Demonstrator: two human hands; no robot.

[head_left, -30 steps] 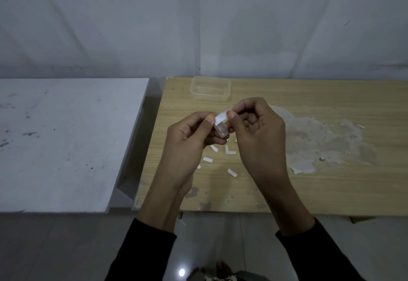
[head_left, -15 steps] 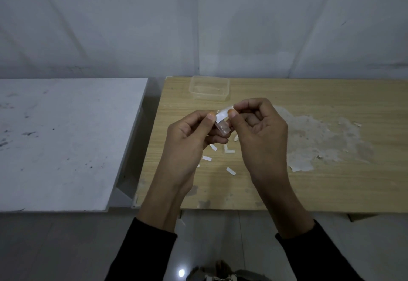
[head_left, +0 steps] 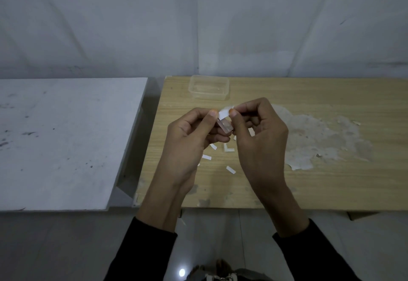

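Strip higher, between left hand and right hand (tight pinches)

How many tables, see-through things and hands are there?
Tables: 2, the white table and the wooden table.
See-through things: 2, the tub and the small piece.
Hands: 2, the left hand holding that piece, the right hand pinching a paper strip.
Total: 6.
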